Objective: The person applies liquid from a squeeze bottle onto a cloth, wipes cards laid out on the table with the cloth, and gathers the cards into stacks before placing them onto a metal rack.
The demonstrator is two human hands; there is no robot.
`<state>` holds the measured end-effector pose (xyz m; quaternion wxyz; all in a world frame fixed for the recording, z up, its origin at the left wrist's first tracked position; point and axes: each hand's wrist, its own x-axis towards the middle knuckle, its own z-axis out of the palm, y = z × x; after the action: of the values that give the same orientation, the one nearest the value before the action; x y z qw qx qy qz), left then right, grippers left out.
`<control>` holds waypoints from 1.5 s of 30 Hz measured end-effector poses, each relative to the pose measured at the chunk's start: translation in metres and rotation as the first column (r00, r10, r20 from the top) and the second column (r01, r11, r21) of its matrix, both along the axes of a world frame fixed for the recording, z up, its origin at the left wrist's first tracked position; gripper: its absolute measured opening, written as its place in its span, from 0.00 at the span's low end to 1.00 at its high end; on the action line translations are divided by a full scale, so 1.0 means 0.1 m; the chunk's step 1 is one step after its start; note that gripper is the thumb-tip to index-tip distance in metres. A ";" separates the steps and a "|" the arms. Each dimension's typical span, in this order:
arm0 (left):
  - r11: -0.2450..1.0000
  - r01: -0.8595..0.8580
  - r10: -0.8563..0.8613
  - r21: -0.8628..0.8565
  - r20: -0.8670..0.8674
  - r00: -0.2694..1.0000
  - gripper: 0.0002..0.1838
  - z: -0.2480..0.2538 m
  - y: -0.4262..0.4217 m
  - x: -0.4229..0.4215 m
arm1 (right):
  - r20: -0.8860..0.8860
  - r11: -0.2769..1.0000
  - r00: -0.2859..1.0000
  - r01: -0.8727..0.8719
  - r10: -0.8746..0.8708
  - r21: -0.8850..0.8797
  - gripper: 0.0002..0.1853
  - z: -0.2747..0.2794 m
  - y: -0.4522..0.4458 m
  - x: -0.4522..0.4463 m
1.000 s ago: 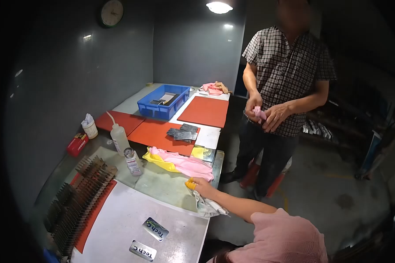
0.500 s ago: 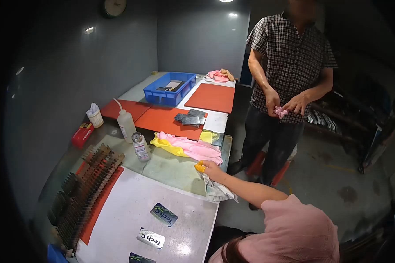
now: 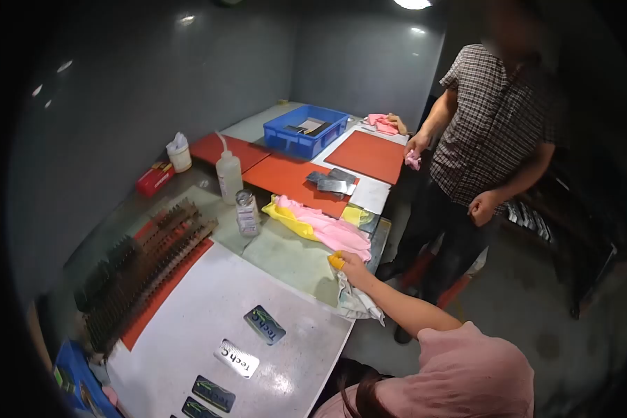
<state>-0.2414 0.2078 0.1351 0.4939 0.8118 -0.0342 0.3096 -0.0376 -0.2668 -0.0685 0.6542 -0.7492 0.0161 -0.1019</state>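
My right hand (image 3: 353,267), with yellow covers on its fingertips, is closed on a crumpled white-grey cloth (image 3: 355,301) hanging at the table's right edge. Just beyond it lie a pink cloth (image 3: 338,235) and a yellow cloth (image 3: 289,221). My left hand is out of view. Nearer on the white board (image 3: 188,313) lie several small plates marked "Tech C": a dark one (image 3: 265,324), a silver one (image 3: 236,358) and dark ones (image 3: 214,393) at the bottom.
A slotted rack (image 3: 146,272) stands left. Behind are a small bottle (image 3: 246,213), a squeeze bottle (image 3: 228,177), a red box (image 3: 155,178), a blue bin (image 3: 306,131) and metal plates (image 3: 332,181) on orange mats. A co-worker (image 3: 491,125) stands at right holding pink cloth (image 3: 413,160).
The view has shifted, showing more at the lower left. The co-worker's hands have separated, the one with the pink cloth now beside the table. My right hand still holds the white-grey cloth.
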 end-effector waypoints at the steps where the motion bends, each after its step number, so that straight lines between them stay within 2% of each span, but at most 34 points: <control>1: 1.000 -0.027 0.027 -0.004 -0.006 1.000 0.25 0.00 -0.01 -0.08 | -0.019 1.000 0.999 -0.029 0.029 -0.002 0.10 0.01 0.03 0.01; 3: 0.998 -0.062 0.062 -0.019 -0.006 0.998 0.25 -0.02 -0.05 -0.21 | 0.032 0.999 0.999 0.034 -0.034 -0.004 0.09 0.04 0.03 0.00; 4: 0.997 -0.068 0.069 -0.027 -0.001 0.998 0.25 -0.02 -0.07 -0.24 | -0.059 0.997 0.998 0.008 -0.003 0.082 0.09 0.10 0.04 -0.04; 8: 0.996 -0.059 0.063 -0.071 0.045 0.997 0.25 -0.04 -0.23 -0.22 | 0.026 0.999 1.000 -0.007 0.005 0.054 0.09 0.03 0.00 -0.03; 11: 0.993 -0.069 0.074 -0.092 0.055 0.996 0.25 -0.05 -0.33 -0.21 | -0.018 0.999 0.999 0.036 -0.035 0.019 0.09 0.10 0.03 -0.06; 12: 0.993 -0.079 0.085 -0.093 0.063 0.994 0.25 -0.06 -0.35 -0.21 | 0.044 0.998 0.997 0.055 -0.055 0.017 0.09 0.10 0.06 -0.07; 13: 0.992 -0.098 0.103 -0.075 0.070 0.992 0.25 -0.04 -0.34 -0.22 | -0.041 0.998 0.998 0.052 -0.053 -0.035 0.09 0.15 0.05 -0.09; 15: 0.991 -0.119 0.125 -0.061 0.087 0.988 0.25 -0.01 -0.37 -0.22 | -0.049 0.997 0.999 0.023 -0.019 0.069 0.09 0.08 0.03 -0.06; 18: 0.988 -0.143 0.150 -0.059 0.135 0.980 0.25 0.02 -0.42 -0.18 | -0.031 0.999 0.999 0.026 -0.025 0.029 0.09 0.06 0.01 -0.04; 23: 0.983 -0.176 0.182 -0.046 0.188 0.965 0.25 0.10 -0.47 -0.13 | -0.050 0.994 0.998 0.035 -0.030 0.101 0.09 0.08 0.10 -0.09; 25: 0.981 -0.191 0.195 -0.042 0.223 0.955 0.26 0.13 -0.49 -0.12 | -0.012 1.000 1.000 0.026 -0.026 0.005 0.09 0.09 0.02 -0.06; 27: 0.977 -0.205 0.211 -0.050 0.285 0.935 0.26 0.15 -0.51 -0.06 | -0.020 1.000 1.000 0.010 -0.010 0.022 0.08 0.11 0.01 -0.09; 29: 0.970 -0.235 0.243 -0.064 0.349 0.905 0.26 0.15 -0.55 -0.02 | -0.120 0.999 0.992 0.037 -0.034 0.018 0.09 0.07 -0.03 -0.04; 30: 0.970 -0.237 0.243 -0.059 0.345 0.907 0.26 0.17 -0.56 -0.02 | -0.034 0.997 0.999 0.022 -0.019 0.069 0.08 0.03 -0.02 -0.03; 34: 0.972 -0.231 0.234 -0.053 0.370 0.899 0.26 0.17 -0.59 0.01 | -0.118 0.984 0.993 0.034 -0.014 0.176 0.08 0.10 0.02 -0.08; 35: 0.971 -0.231 0.237 -0.063 0.398 0.886 0.26 0.17 -0.61 0.04 | -0.099 0.985 0.995 0.027 -0.010 0.172 0.08 0.01 0.00 -0.13; 37: 0.964 -0.242 0.265 -0.110 0.488 0.832 0.26 0.17 -0.67 0.14 | 0.039 0.993 0.997 0.066 -0.062 -0.099 0.08 -0.05 -0.08 0.00; 38: 0.960 -0.246 0.278 -0.131 0.520 0.808 0.26 0.18 -0.70 0.17 | 0.069 0.992 0.996 0.058 -0.051 -0.110 0.08 0.06 -0.10 0.13; 40: 0.964 -0.237 0.266 -0.123 0.519 0.813 0.26 0.20 -0.71 0.16 | -0.060 0.999 0.998 0.026 -0.024 0.034 0.08 0.04 -0.03 -0.06; 43: 0.969 -0.214 0.248 -0.126 0.551 0.797 0.26 0.21 -0.75 0.19 | -0.090 0.995 0.996 0.014 -0.004 0.103 0.08 0.10 0.01 -0.08; 45: 0.971 -0.198 0.239 -0.133 0.576 0.782 0.26 0.23 -0.78 0.22 | -0.079 0.995 0.996 0.041 -0.034 0.087 0.08 0.08 0.01 -0.07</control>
<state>-0.2197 0.1299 0.1582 0.4461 0.6580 -0.0808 0.6013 -0.0445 -0.2661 -0.0605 0.6837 -0.7224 0.0604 -0.0842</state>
